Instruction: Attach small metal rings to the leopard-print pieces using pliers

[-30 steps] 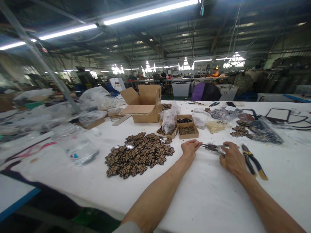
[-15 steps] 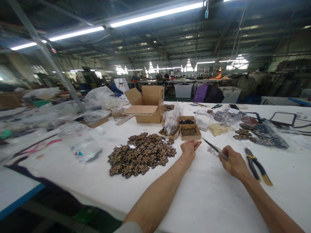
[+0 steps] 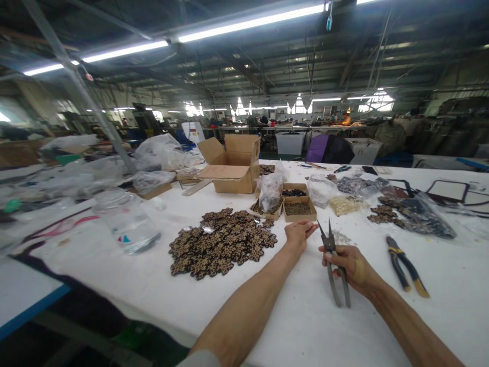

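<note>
My right hand (image 3: 349, 269) grips a pair of metal thread snips (image 3: 333, 260), blades pointing up and away, handles hanging toward me above the white table (image 3: 313, 316). My left hand (image 3: 300, 234) rests on the table just left of the blades, fingers curled together with the tips pinched; what they hold is too small to make out. A heap of brown leopard-print flower patches (image 3: 221, 242) lies to the left of that hand. Two small cardboard trays (image 3: 300, 208) of dark beads sit right behind it.
Yellow-and-black pliers (image 3: 405, 265) lie to the right of my right hand. An open cardboard box (image 3: 231, 164), plastic bags (image 3: 269, 189), more patches (image 3: 382, 211) and a clear plastic jar (image 3: 126, 220) stand further out. The table's near-left edge drops to a blue-trimmed bench (image 3: 23, 306).
My right hand lifted the snips off the table, drew them toward me and turned them upright. The left hand stayed in place.
</note>
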### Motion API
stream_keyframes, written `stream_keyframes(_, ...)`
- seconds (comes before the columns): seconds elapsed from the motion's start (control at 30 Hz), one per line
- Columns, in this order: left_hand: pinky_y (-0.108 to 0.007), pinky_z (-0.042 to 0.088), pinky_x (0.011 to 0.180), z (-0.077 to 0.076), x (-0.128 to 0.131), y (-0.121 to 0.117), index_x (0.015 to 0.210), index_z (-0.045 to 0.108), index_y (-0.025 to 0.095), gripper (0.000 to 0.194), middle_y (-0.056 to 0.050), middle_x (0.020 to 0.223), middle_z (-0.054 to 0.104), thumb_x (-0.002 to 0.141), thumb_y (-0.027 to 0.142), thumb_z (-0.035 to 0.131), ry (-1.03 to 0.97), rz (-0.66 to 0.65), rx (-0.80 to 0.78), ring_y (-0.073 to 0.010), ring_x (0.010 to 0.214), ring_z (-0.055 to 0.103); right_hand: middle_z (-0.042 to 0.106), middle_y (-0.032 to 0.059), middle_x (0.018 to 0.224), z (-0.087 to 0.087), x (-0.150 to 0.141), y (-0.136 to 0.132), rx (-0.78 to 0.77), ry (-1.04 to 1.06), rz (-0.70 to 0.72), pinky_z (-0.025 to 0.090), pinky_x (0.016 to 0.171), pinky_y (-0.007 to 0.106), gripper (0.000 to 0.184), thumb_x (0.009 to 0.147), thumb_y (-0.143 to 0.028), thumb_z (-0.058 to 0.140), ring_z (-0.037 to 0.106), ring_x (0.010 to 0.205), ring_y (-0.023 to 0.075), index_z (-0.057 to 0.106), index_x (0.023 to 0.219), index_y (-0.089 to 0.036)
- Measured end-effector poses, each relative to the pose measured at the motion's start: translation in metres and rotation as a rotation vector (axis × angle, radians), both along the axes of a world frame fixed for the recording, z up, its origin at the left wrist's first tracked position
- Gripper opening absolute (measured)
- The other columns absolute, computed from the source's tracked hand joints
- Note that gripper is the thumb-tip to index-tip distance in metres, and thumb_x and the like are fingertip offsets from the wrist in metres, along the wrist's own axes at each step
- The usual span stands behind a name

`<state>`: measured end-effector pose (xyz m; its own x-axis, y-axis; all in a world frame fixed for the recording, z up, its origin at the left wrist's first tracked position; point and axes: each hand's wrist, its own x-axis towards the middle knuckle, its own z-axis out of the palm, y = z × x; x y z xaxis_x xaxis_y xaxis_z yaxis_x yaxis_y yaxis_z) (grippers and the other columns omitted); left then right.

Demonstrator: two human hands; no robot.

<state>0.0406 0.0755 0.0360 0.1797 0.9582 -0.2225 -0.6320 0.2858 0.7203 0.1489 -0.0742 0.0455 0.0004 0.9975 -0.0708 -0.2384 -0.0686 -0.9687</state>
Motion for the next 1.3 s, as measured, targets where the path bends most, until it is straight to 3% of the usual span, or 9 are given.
stream_keyframes(0.13,-0.039,0.060,0.084,-0.002,0.000,0.002,0.076,0.058,0.006,0.022,-0.011,0.071,0.067,0.068,-0.010,0.070,-0.003,0.006,-0.006,-0.0235,0.072,0.071,0.065,0.0122,0.091,-0.002,-0.001,0.001,0.016,-0.058,-0.004,0.059,0.066,0.039,0.051,0.073,-0.048,0.080,0.061,0.091,0.0283,0.069,0.106,-0.011)
stream_keyframes(0.3,-0.040,0.060,0.085,0.000,0.000,0.001,0.077,0.058,0.006,0.023,-0.012,0.073,0.068,0.067,-0.010,0.071,0.006,-0.018,0.008,-0.0243,0.072,0.072,0.061,0.0039,0.072,-0.012,0.014,0.007,0.154,-0.487,-0.067,0.045,0.050,0.027,0.039,0.079,-0.048,0.071,0.055,0.066,0.0192,0.071,0.098,-0.013)
stream_keyframes(0.4,-0.040,0.060,0.084,0.004,-0.002,0.000,0.077,0.057,0.006,0.024,-0.011,0.072,0.068,0.067,-0.010,0.070,0.009,-0.014,0.017,-0.0248,0.072,0.072,0.062,0.0035,0.073,-0.021,0.017,0.011,0.162,-0.557,-0.100,0.040,0.047,0.025,0.041,0.080,-0.048,0.067,0.053,0.058,0.0160,0.070,0.100,-0.012)
stream_keyframes(0.6,-0.041,0.060,0.085,0.002,-0.003,0.003,0.077,0.057,0.006,0.022,-0.011,0.071,0.067,0.068,-0.009,0.070,-0.014,-0.010,0.033,-0.0247,0.071,0.071,0.055,-0.0010,0.061,-0.029,0.002,0.010,0.074,-0.348,-0.013,0.039,0.036,0.025,0.049,0.082,-0.051,0.065,0.050,0.040,0.0152,0.061,0.113,-0.013)
stream_keyframes(0.8,-0.039,0.060,0.085,0.000,-0.003,0.006,0.078,0.056,0.006,0.022,-0.010,0.071,0.066,0.069,-0.009,0.069,-0.014,-0.002,0.016,-0.0235,0.072,0.071,0.064,0.0103,0.088,-0.013,-0.003,0.005,0.029,0.020,0.041,0.028,0.032,0.016,0.041,0.068,-0.040,0.079,0.061,0.079,0.0219,0.065,0.095,-0.013)
stream_keyframes(1.0,-0.039,0.061,0.084,0.002,-0.004,0.007,0.077,0.056,0.007,0.022,-0.011,0.070,0.067,0.069,-0.009,0.069,-0.008,0.014,0.013,-0.0230,0.071,0.071,0.064,0.0114,0.091,0.005,-0.007,-0.001,-0.039,0.113,0.102,0.021,0.030,0.014,0.043,0.068,-0.034,0.082,0.056,0.065,0.0144,0.066,0.102,-0.012)
stream_keyframes(1.13,-0.039,0.061,0.083,0.000,-0.003,0.007,0.078,0.056,0.006,0.023,-0.010,0.070,0.067,0.068,-0.009,0.070,-0.016,0.023,0.015,-0.0239,0.071,0.072,0.063,0.0162,0.113,0.004,-0.013,-0.004,-0.059,0.166,0.189,0.036,0.034,0.012,0.046,0.072,-0.035,0.080,0.066,0.089,0.0248,0.064,0.110,-0.013)
stream_keyframes(1.2,-0.039,0.061,0.082,0.000,-0.002,0.007,0.079,0.056,0.007,0.025,-0.010,0.073,0.067,0.067,-0.008,0.072,-0.016,0.016,0.016,-0.0244,0.072,0.072,0.062,0.0167,0.118,0.001,-0.016,-0.005,-0.091,0.206,0.226,0.052,0.048,0.018,0.048,0.073,-0.032,0.080,0.065,0.098,0.0296,0.064,0.113,-0.013)
stream_keyframes(1.3,-0.039,0.061,0.082,0.001,0.000,0.004,0.081,0.057,0.006,0.025,-0.012,0.075,0.068,0.067,-0.007,0.073,-0.006,-0.004,0.027,-0.0250,0.073,0.072,0.061,0.0169,0.121,-0.003,-0.016,-0.005,-0.126,0.266,0.257,0.060,0.065,0.027,0.047,0.073,-0.027,0.080,0.066,0.100,0.0298,0.063,0.115,-0.013)
